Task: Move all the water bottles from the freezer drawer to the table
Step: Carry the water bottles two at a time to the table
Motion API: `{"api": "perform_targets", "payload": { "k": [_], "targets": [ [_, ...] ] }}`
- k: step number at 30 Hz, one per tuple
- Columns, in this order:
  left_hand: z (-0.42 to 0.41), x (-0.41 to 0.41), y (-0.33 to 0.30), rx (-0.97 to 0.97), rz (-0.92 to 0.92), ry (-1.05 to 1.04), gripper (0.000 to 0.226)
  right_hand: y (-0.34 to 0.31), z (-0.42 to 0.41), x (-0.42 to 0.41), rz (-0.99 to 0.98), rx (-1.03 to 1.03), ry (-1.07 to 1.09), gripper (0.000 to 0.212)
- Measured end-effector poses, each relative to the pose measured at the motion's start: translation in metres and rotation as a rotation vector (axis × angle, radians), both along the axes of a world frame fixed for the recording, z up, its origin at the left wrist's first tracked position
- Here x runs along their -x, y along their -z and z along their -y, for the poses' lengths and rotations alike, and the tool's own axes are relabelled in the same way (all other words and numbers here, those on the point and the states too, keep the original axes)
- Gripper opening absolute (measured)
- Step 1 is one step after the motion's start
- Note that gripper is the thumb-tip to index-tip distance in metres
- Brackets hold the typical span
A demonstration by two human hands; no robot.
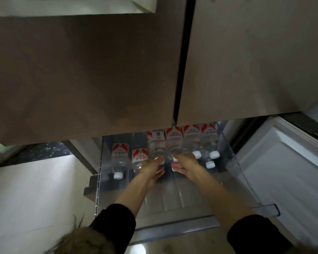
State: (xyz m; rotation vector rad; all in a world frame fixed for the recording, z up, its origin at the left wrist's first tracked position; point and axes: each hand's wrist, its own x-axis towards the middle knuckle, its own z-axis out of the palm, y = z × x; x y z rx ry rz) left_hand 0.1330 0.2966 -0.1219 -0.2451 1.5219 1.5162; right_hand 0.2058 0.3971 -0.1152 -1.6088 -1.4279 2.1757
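Because the water bottles [173, 142] lie on their sides in a row at the back of the freezer drawer [233, 162], caps pointing toward the person, the neck end is the easiest part to reach, and that is where both hands have gone. Just below the middle of the frame, the left hand [151, 168] has its fingers [160, 159] curled around the neck of one bottle [155, 143], and the right hand [184, 166] clasps the neck of the bottle beside it [173, 141], a white cap showing between its fingers. The two hands sit just beside each other, so the likely intent is to draw out two bottles at once.

Left of the hands lie two more bottles, one with its white cap [118, 175] nearest the drawer's front. To the right, further bottles crowd together, partly stacked, their caps [214, 154] clustered near the right hand. The front half of the clear drawer holds nothing, which suggests the load slid or was packed rearward.

Brown fridge doors [99, 70] fill the upper frame and overhang the bottles' label ends, so how many lie behind cannot be told. No desk is in view; every bottle seen is in the drawer. Pale floor [35, 189] lies lower left.
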Motion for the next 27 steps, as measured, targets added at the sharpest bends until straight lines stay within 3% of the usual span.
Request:
{"api": "perform_targets", "payload": {
  "k": [3,6,10,17,21,27],
  "targets": [
    [0.002,0.000,-0.002,0.052,-0.089,-0.009,0.044,-0.009,0.001,-0.003,-0.003,-0.020,0.009,0.030],
    [0.014,-0.001,-0.014,0.173,-0.366,-0.035,0.029,-0.023,0.005,-0.013,0.011,-0.117,-0.013,0.011],
    [0.044,-0.011,-0.042,0.293,-0.680,0.062,0.043,-0.041,0.015,-0.035,0.101,-0.542,-0.152,0.023],
    [0.090,-0.014,-0.091,0.262,-1.160,0.033,0.030,-0.094,0.041,-0.070,0.104,-1.010,-0.181,0.027],
    [0.112,-0.004,-0.110,0.236,-1.284,0.035,0.027,-0.120,0.036,-0.069,0.074,-1.121,-0.165,0.026],
    [0.113,-0.010,-0.118,0.304,-1.437,0.231,0.031,-0.114,0.036,-0.070,0.176,-1.131,-0.385,0.031]
  ]
}}
